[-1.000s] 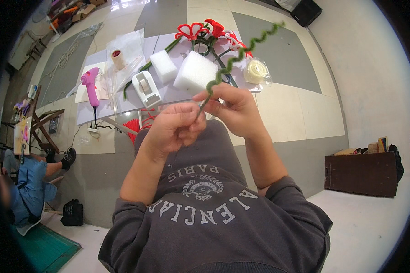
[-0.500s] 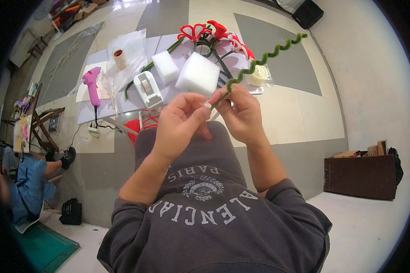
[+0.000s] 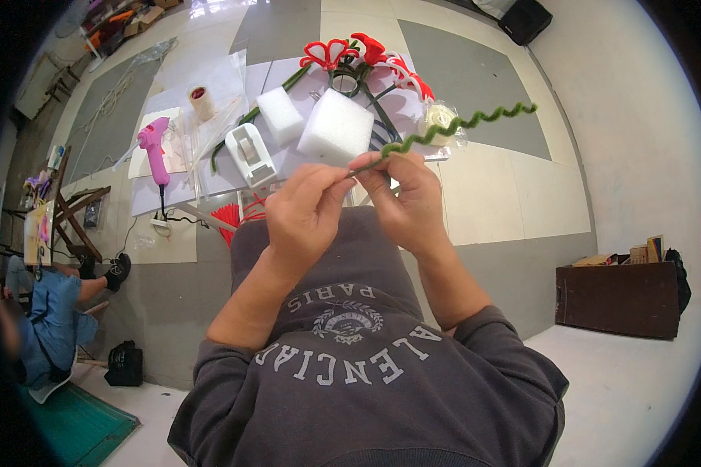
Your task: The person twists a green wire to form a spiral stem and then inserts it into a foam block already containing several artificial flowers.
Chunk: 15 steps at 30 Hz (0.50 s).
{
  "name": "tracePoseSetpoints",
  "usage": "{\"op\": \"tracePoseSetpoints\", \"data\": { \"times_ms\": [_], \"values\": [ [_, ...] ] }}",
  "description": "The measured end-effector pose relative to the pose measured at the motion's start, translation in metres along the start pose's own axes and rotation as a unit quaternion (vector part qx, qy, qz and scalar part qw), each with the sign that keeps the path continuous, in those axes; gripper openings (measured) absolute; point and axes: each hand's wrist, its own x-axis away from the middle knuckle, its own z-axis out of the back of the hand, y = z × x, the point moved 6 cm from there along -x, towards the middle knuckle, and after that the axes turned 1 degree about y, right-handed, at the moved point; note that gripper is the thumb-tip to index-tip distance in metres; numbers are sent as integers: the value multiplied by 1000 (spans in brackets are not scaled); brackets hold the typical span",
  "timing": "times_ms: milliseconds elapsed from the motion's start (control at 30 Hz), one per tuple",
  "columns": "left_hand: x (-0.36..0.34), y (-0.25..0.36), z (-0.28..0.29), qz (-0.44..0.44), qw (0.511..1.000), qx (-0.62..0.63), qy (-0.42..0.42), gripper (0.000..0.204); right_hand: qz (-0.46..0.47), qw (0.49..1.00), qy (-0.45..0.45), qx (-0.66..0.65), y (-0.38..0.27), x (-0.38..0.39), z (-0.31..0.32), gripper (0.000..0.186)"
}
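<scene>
A green fuzzy pipe cleaner (image 3: 467,122), wound into a wavy spiral, stretches up and right from my hands. Its straight lower end runs between them. My right hand (image 3: 405,194) pinches it where the spiral begins. With thumb and forefinger together, my left hand (image 3: 308,206) grips the thin lower end; its very tip is hidden by the fingers. Just beyond my hands stand a large white foam block (image 3: 336,128) and a smaller foam block (image 3: 280,114). Red and white pipe-cleaner flowers (image 3: 370,50) with green stems lie behind them.
On the white table (image 3: 149,204) are a white tape dispenser (image 3: 250,156), a pink glue gun (image 3: 155,152), a tape roll (image 3: 201,102) and a bagged cream coil (image 3: 439,117). Red pipe cleaners (image 3: 226,222) sit below its edge. Another person (image 3: 51,319) sits at far left; a brown box (image 3: 619,300) stands right.
The spiral pipe cleaner has tilted lower, toward the right. My left hand has turned and closed on its lower end, near my right hand.
</scene>
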Motion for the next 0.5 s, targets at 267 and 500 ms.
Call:
{"op": "tracePoseSetpoints", "data": {
  "times_ms": [267, 500],
  "values": [
    [22, -29, -8, 254, 942, 217, -37, 9, -23, 999, -36, 24, 5, -1, 1, 10],
    [34, -42, -26, 463, 626, 579, -241, 19, -53, 982, -88, -159, 12, 0, -8, 8]
  ]
}}
